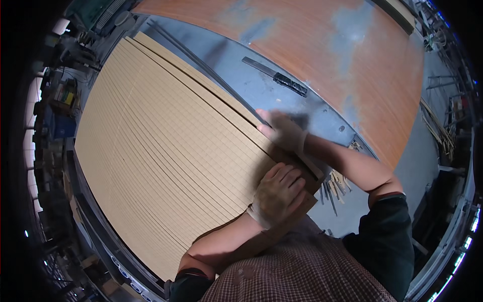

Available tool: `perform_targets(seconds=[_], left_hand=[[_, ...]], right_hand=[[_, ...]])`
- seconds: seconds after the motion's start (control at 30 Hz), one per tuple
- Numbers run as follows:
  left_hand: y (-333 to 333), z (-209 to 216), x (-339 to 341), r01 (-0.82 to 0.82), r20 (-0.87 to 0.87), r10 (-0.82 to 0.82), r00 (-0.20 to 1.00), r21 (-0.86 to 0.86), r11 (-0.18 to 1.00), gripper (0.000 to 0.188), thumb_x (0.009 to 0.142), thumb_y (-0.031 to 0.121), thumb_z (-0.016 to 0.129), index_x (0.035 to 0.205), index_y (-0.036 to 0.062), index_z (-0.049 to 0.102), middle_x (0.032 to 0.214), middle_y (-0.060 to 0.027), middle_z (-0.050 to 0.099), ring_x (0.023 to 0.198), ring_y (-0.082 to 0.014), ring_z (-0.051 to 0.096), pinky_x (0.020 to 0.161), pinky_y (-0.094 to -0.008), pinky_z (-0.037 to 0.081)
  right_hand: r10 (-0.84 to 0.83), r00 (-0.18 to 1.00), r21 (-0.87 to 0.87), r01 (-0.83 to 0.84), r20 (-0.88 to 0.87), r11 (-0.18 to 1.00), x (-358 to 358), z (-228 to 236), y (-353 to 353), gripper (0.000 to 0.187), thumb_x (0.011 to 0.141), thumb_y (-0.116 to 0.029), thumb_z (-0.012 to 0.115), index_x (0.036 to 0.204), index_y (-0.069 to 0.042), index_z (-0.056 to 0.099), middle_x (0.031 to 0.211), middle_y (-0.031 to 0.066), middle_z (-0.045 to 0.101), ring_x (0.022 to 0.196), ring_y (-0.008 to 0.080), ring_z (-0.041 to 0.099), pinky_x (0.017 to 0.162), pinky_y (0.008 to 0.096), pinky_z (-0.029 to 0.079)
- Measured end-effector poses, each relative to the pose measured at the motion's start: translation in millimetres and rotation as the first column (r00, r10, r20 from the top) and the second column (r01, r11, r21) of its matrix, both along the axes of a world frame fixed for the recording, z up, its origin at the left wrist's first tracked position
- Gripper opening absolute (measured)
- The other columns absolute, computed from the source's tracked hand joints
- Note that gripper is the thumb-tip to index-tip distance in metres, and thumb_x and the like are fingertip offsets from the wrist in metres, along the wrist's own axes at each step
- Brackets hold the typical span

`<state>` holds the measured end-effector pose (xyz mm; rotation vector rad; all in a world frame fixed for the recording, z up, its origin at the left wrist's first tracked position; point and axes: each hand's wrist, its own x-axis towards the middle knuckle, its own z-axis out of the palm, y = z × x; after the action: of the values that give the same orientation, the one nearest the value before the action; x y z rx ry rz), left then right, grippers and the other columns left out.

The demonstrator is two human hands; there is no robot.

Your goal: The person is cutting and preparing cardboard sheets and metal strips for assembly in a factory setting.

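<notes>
A large tan panel (pixel 166 146), lined with many parallel grooves and fainter cross lines, spreads from the left to my body. Along its far right edge, a narrow tan strip lies slightly apart. Beside that edge run long thin dark strips (pixel 201 63). My right hand (pixel 284 131) is at their near end, thumb and fingers closed about a dark strip. Its palm side is hidden. Nearer me, my left hand (pixel 277 196) rests at the panel's near right corner, fingers curled. What lies under them is hidden. Both hands seem to wear thin pale gloves with bare fingertips.
A flat blade with a black-wrapped handle (pixel 289 84) lies on the grey-blue tabletop (pixel 251 93). Behind it is a large reddish-brown board (pixel 307 38) with bluish patches. Loose thin offcuts (pixel 334 186) lie right of my hands. Cluttered shelves stand at the left.
</notes>
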<state>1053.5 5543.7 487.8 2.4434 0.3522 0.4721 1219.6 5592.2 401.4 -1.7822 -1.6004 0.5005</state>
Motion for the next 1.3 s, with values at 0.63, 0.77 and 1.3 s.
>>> perform_targets(seconds=[0.63,0.77,1.3], left_hand=[[1.7,-1.1,-1.8,0.008,0.026,-0.008,1.000,-0.008,1.000,0.025,0.077,0.019,0.065,0.098,0.0049,0.064,0.108,-0.0113,0.059,0.108,-0.0285,0.054,0.100,-0.0449,0.038],[2.0,0.7,-0.4,0.013,0.039,-0.013,0.999,-0.004,1.000,0.025,0.077,0.019,0.065,0.097,0.0049,0.064,0.109,-0.0114,0.059,0.108,-0.0293,0.054,0.100,-0.0447,0.038],[-1.2,-4.7,-3.4,0.039,0.019,-0.039,0.999,0.025,0.999,0.025,0.078,0.020,0.065,0.098,0.0051,0.063,0.109,-0.0109,0.058,0.110,-0.0294,0.053,0.101,-0.0451,0.038]], right_hand=[[0.084,0.996,-0.148,-0.081,0.016,0.986,-1.1,10.1,14.5,0.037,0.090,-0.018,0.051,0.121,0.001,0.054,0.093,0.0244,0.060,0.094,0.0368,0.057,0.088,0.0415,0.042],[0.109,0.993,-0.173,-0.115,-0.048,0.978,5.5,9.1,21.6,0.038,0.092,-0.021,0.047,0.122,0.002,0.052,0.100,0.0273,0.061,0.101,0.0392,0.057,0.090,0.0414,0.043],[0.122,0.958,-0.139,-0.162,-0.258,0.977,18.8,15.2,14.1,0.049,0.092,-0.021,0.046,0.133,0.006,0.040,0.124,0.0248,0.054,0.118,0.0328,0.051,0.101,0.0364,0.038]])
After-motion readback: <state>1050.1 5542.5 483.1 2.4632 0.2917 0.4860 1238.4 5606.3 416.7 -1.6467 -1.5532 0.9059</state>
